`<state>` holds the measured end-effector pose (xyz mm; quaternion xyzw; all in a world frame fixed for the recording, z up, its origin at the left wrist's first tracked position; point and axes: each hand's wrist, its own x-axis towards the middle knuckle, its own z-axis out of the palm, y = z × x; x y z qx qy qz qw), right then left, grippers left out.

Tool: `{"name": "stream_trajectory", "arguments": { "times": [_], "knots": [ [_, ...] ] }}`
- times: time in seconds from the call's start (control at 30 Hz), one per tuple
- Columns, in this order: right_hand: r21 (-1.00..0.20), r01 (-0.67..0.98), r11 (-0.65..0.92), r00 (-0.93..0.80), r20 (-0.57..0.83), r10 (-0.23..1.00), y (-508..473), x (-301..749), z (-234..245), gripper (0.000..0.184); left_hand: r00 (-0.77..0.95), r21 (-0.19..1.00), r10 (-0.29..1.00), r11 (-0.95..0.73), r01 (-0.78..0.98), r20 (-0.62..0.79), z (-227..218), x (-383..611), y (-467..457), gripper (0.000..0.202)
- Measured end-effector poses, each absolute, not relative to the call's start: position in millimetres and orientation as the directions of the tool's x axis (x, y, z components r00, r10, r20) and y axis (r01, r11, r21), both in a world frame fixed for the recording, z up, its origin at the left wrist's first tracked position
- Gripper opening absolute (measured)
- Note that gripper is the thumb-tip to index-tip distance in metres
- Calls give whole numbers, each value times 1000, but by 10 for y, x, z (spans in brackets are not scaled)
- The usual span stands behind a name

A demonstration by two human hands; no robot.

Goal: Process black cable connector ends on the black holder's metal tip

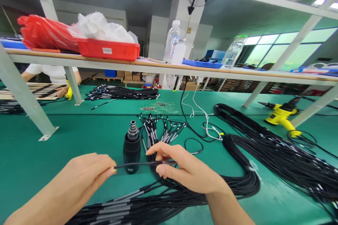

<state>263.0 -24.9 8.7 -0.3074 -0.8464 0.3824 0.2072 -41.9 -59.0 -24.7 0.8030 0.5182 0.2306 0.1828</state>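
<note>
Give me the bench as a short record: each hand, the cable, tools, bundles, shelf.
Left hand: pinches the thin black cable
Right hand: cable runs into its grasp; grip firmness unclear
Cable: spans both hands, passing in front of the black tool in this view
Black tool: upright on the green table, metal nozzle up
Yellow tool: on the table, at right
Cable bundles: black with grey sleeves
Shelf: red bin, bottles

Open mat (pixel 89 130) left, tool (pixel 132 149) central, cables (pixel 285 165) right
</note>
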Motion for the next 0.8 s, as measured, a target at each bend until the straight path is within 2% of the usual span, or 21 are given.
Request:
{"name": "stream_trajectory", "arguments": {
  "times": [0.17, 0.3, 0.43, 0.6, 0.8],
  "knots": [
    [-602, 454, 657, -703, 211, 679, -362, 2348, 338, 9, 427, 461, 875, -484, 744, 229, 31, 40, -543, 39],
    [-607, 396, 689, -631, 365, 685, -213, 2268, 399, 13, 405, 413, 851, -518, 749, 333, 229, 106, -422, 42],
    [-670, 377, 640, -533, 408, 741, 18, 2268, 395, 18, 318, 510, 889, -452, 732, 331, 291, 22, -315, 39],
    [-707, 349, 615, -495, 418, 761, 189, 2213, 343, 19, 237, 649, 921, -386, 655, 309, 208, -12, -187, 41],
    [-758, 307, 575, -438, 424, 793, 330, 2103, 296, 21, 141, 738, 929, -358, 572, 341, 150, 19, -28, 45]
  ]
}}
